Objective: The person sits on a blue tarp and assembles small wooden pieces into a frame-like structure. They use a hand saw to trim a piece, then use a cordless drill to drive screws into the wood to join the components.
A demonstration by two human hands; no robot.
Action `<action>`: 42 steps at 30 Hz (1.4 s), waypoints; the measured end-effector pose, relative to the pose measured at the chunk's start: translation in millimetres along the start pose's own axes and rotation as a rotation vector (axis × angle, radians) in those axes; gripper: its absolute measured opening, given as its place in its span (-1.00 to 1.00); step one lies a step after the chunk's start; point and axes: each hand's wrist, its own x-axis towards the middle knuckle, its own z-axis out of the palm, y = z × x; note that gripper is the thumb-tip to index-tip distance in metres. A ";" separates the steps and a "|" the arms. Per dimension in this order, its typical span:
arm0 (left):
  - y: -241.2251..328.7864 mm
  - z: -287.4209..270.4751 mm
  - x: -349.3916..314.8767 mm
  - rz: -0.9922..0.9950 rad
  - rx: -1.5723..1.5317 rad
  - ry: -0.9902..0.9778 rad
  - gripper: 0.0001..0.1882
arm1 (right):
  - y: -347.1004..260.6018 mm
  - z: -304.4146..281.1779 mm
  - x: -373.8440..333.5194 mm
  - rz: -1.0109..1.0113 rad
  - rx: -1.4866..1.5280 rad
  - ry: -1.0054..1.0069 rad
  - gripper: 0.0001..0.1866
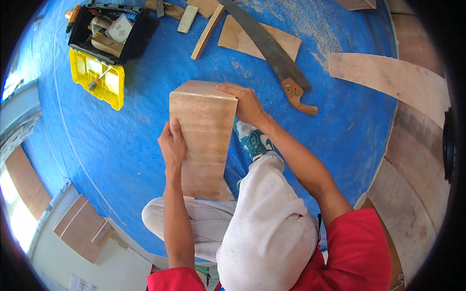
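Tarp (335, 145): held plywood (204, 140), toolbox (137, 41) (tools (107, 45) inside)

The left of two head-worn fisheye cameras looks steeply down in a round, dark-rimmed view. A white-trousered leg (267, 233), between five and six o'clock, looms nearest; the bare left hand (173, 146) and right hand (246, 104) sit mid-range near the centre; the blue plastic floor sheet (126, 145) and, at ten o'clock, the black-and-yellow plastic toolbox (135, 42) lie farther off.

bright | white glare (20, 225) at left edge | fisheye bending, dark rim (456, 19) | centre sharp
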 end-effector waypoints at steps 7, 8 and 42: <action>-4.8 3.9 -4.4 0.033 -0.043 0.021 -0.41 | 1.0 0.4 0.4 0.003 0.002 -0.027 -0.52; -3.8 4.1 -4.6 0.021 -0.036 0.021 -0.41 | 1.0 0.6 1.4 0.001 0.014 -0.026 -0.52; 16.5 -0.8 3.9 -0.131 0.009 -0.077 -0.36 | -23.8 -32.7 -27.6 0.225 0.290 0.010 -0.19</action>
